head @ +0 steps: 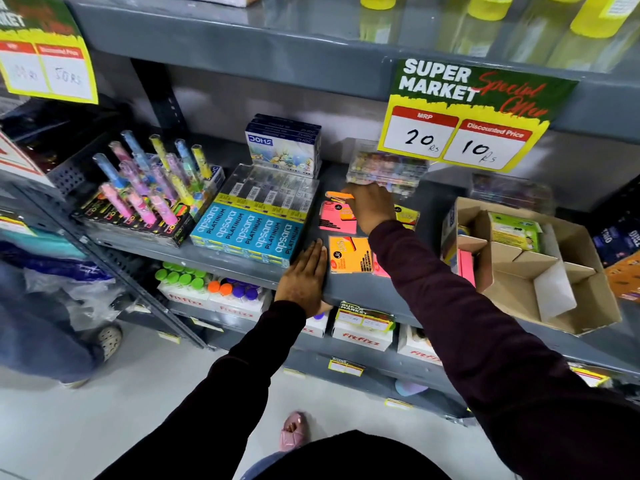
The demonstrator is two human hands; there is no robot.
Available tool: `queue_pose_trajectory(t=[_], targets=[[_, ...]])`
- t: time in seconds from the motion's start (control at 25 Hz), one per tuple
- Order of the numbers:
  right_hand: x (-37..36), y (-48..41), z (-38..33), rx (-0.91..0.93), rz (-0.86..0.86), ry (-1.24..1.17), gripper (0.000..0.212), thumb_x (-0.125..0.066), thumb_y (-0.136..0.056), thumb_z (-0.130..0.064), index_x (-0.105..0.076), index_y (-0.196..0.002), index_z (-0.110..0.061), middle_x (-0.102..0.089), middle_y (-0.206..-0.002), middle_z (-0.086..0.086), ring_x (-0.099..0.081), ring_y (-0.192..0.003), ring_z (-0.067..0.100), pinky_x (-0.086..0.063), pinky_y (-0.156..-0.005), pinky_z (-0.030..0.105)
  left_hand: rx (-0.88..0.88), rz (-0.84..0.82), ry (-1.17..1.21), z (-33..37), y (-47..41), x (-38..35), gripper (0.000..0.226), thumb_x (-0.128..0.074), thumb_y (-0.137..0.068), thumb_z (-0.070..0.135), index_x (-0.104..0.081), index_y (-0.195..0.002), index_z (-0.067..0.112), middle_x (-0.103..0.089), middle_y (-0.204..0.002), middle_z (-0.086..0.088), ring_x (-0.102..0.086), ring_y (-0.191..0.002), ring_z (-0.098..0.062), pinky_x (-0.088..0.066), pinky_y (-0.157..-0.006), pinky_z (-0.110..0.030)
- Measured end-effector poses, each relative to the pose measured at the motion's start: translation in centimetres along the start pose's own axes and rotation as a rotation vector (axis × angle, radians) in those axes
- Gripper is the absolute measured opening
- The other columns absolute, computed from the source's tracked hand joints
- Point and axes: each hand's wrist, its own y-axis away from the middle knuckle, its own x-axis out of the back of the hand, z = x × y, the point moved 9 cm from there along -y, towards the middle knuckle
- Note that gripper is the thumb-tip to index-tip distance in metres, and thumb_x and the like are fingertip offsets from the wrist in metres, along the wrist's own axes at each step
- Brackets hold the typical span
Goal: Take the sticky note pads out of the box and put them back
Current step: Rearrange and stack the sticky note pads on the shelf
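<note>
Head camera looks down on a grey metal shelf [360, 289] in a shop. At the right stands an open cardboard box [540, 271] with dividers; a pink pad [467, 266] stands on edge in its left compartment and a green-and-yellow pack [512, 230] sits at its far side. Several sticky note pads lie on the shelf to the left of the box: an orange pad [348, 254] near the front edge, a pink pad [337, 218] just beyond it, and a yellow pad [407, 214] partly hidden by the right arm. The right hand [370, 207] reaches to the far part of the shelf, its fingers [349, 197] closed on a small orange pad [337, 195] held above the pink one. The left hand [304, 278] lies flat on the shelf's front edge, fingers [315, 252] stretched out and holding nothing, just beside a stack of blue Apsara pencil boxes [249, 233]. A yellow price sign [464, 116] hangs from the shelf above
</note>
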Motion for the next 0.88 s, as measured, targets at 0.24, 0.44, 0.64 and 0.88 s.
queue_pose_trajectory(t=[0.24,0.44,0.64,0.88], targets=[[-1.5,7.7,0.0,0.187,0.087,0.043,0.034,-0.056,-0.089,-0.013,-0.064,-0.12,-0.025,-0.075,-0.103,0.005,-0.072,-0.084,0.026,-0.058,-0.066,0.033,-0.009,-0.043,0.063,-0.3,-0.2,-0.4,0.116,-0.072,-0.063,0.056,-0.01,-0.144,0.001,-0.012,-0.156,-0.018,-0.015,-0.144,-0.029,-0.012,-0.118,-0.036],[-5.1,10.0,-0.4,0.302,-0.036,0.02,0.028,-0.067,-0.083,-0.008,-0.072,-0.11,-0.014,-0.071,-0.121,0.002,-0.07,-0.104,0.017,-0.059,-0.083,0.028,-0.003,-0.058,-0.007,-0.2,-0.2,-0.4,0.122,-0.075,-0.058,0.059,-0.012,-0.143,-0.003,-0.018,-0.154,-0.021,-0.022,-0.141,-0.032,-0.02,-0.116,-0.038],[-4.9,8.4,5.7,0.025,-0.135,-0.086,0.047,-0.06,-0.088,-0.023,-0.052,-0.133,-0.012,-0.057,-0.137,0.009,-0.057,-0.12,0.028,-0.048,-0.098,0.037,-0.007,-0.033,-0.003,-0.1,-0.1,-0.1,0.109,-0.069,-0.068,0.054,-0.013,-0.143,-0.002,-0.017,-0.155,-0.02,-0.02,-0.142,-0.032,-0.018,-0.116,-0.038],[-6.3,6.6,9.1,-0.084,-0.52,0.137,0.064,-0.074,-0.079,-0.029,-0.047,-0.131,-0.002,-0.045,-0.136,0.021,-0.042,-0.128,0.038,-0.038,-0.107,0.04,-0.017,-0.059,0.028,-0.1,0.0,0.0,0.121,-0.077,-0.06,0.054,-0.009,-0.144,-0.002,-0.013,-0.155,-0.021,-0.014,-0.144,-0.031,-0.013,-0.117,-0.039]])
